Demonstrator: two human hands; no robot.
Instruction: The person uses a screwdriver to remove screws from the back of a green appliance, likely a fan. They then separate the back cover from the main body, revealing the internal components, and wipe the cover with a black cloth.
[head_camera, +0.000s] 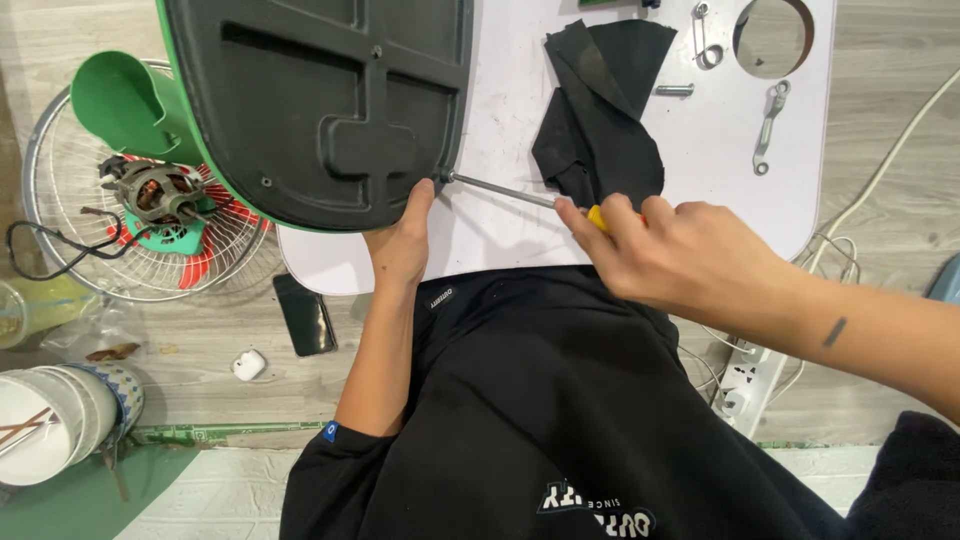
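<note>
White table, screwdriver in right hand grip, tip at fan base

black fan base underside up, yellow-handled screwdriver at its edge

The person wears a black top filling the lower middle of the frame, with a small patch near the collar, white print at the bottom edge, and a small blue tag on the left sleeve hem. A short dark mark sits on the right forearm.
</note>
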